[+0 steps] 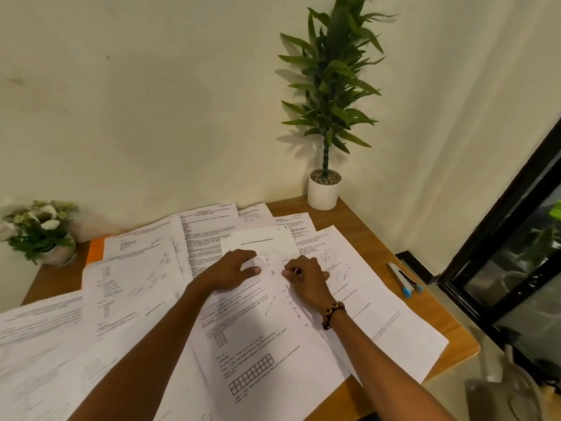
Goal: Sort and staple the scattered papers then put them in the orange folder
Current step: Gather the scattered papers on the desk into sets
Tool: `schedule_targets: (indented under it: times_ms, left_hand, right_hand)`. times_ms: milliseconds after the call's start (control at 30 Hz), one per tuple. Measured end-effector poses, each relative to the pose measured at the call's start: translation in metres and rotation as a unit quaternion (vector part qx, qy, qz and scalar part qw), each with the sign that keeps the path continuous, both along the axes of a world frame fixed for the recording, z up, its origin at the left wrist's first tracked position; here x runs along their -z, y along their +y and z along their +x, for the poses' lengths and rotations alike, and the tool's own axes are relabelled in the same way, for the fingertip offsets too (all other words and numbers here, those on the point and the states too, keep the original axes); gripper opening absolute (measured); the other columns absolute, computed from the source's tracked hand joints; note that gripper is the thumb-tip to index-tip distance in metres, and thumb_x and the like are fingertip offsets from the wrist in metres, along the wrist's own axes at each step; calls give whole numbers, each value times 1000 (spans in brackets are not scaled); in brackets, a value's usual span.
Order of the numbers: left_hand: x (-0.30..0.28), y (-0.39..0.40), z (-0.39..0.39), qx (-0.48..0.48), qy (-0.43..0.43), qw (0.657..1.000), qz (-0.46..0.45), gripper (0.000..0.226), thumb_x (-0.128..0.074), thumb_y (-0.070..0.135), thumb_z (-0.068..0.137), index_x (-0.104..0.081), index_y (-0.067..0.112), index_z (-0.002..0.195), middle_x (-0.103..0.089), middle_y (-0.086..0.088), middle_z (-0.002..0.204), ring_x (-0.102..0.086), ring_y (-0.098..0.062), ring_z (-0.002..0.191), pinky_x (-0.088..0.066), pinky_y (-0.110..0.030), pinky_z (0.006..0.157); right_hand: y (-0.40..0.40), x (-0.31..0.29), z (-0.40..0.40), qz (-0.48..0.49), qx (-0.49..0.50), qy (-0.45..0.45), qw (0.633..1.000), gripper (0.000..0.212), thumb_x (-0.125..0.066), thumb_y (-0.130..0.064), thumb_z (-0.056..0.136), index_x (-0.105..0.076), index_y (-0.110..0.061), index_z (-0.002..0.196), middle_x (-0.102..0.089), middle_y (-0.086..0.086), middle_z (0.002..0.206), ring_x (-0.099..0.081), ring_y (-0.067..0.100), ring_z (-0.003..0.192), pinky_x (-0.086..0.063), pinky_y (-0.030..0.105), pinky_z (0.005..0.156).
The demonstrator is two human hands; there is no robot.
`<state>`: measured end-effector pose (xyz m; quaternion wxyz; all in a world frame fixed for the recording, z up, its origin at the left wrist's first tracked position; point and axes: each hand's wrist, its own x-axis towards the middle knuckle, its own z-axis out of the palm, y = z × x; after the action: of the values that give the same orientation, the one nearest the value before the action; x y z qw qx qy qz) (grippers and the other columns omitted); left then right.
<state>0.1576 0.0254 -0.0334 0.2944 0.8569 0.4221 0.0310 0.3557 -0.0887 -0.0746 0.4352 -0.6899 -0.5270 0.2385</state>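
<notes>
Several printed white papers (pixel 142 278) lie scattered and overlapping across the wooden table (pixel 358 226). A corner of the orange folder (pixel 94 250) shows at the back left, mostly buried under sheets. The stapler (pixel 402 279), white with blue tips, lies on bare wood at the right. My left hand (pixel 232 270) rests on the middle sheet (pixel 258 338) and pinches its curled top corner between thumb and fingers. My right hand (pixel 306 279), with a beaded bracelet on the wrist, has its fingers curled at the same sheet's top edge, just right of the left hand.
A tall green plant in a white pot (pixel 323 191) stands at the table's back right corner. A small pot of white flowers (pixel 41 230) sits at the back left. The wall runs behind; a black-framed glass panel (pixel 501 238) lies to the right.
</notes>
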Motion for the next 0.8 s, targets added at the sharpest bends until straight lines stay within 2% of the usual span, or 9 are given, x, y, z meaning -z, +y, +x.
schedule_targets:
  times_ms: [133, 233, 300, 367, 400, 467, 567, 667, 800]
  left_hand:
    - [-4, -6, 0, 7, -44, 999, -3, 52, -54, 60, 95, -59, 21, 129, -62, 0, 136, -56, -21, 125, -45, -46, 106]
    - [-4, -6, 1, 4, -82, 997, 9, 29, -57, 51, 97, -63, 27, 111, -65, 12, 115, -59, -9, 107, -44, -36, 92]
    - [-6, -7, 0, 2, -93, 996, 15, 18, -57, 50, 98, -62, 34, 104, -66, 14, 108, -59, -6, 101, -44, -33, 88]
    - [-6, -6, 0, 5, -110, 994, 23, 14, -56, 50, 98, -59, 36, 95, -66, 10, 99, -57, -5, 89, -44, -32, 82]
    - [-5, -5, 1, 1, -115, 993, 30, 19, -55, 53, 97, -59, 35, 98, -67, 6, 103, -56, -6, 89, -45, -33, 83]
    - [-8, -7, 2, 0, -125, 992, 31, 30, -53, 58, 95, -60, 32, 106, -68, 0, 109, -59, -13, 95, -46, -35, 86]
    - [-11, -5, 0, -3, -117, 993, 29, 44, -49, 64, 93, -61, 27, 114, -67, -2, 116, -62, -21, 106, -49, -43, 92]
    - [-17, -1, -3, -27, -122, 991, 51, 48, -48, 61, 96, -58, 21, 122, -65, -9, 125, -60, -29, 114, -49, -47, 96]
    - [-30, 5, 0, -38, -118, 989, 85, 43, -52, 47, 101, -56, 21, 134, -60, -8, 138, -56, -28, 124, -47, -45, 102]
  right_hand:
    - [3, -12, -11, 18, -56, 10, 998, 26, -63, -8, 94, -59, -12, 68, -57, 2, 64, -48, 3, 65, -36, 29, 67]
    - [6, -15, -11, 22, -68, 39, 997, 35, -59, -12, 99, -53, -17, 64, -50, -11, 58, -44, 1, 61, -34, 25, 63]
    - [6, -15, -15, -1, -89, 18, 996, 40, -54, -30, 103, -46, -23, 65, -46, -14, 57, -40, 3, 59, -32, 28, 61]
    - [4, -13, -20, -35, -116, -29, 992, 40, -49, -61, 97, -53, -25, 79, -55, -13, 69, -50, 8, 65, -39, 34, 67]
    - [4, -8, -22, -53, -128, -53, 989, 47, -48, -72, 91, -58, -26, 97, -65, -8, 83, -59, 12, 75, -46, 39, 75]
    - [5, -3, -25, -72, -131, -62, 987, 60, -52, -73, 88, -55, -27, 126, -70, -2, 109, -64, 21, 98, -47, 49, 94]
    - [2, -11, -26, -71, -116, -32, 990, 48, -58, -64, 89, -55, -34, 126, -68, -7, 120, -62, 19, 111, -46, 53, 100]
    - [-2, -18, -23, -81, -110, -56, 989, 54, -57, -65, 91, -57, -27, 130, -67, -3, 122, -62, 18, 110, -43, 42, 94]
    - [-8, -11, -19, -54, -97, -23, 994, 60, -53, -77, 87, -59, -35, 128, -68, -14, 122, -64, 11, 112, -49, 53, 99]
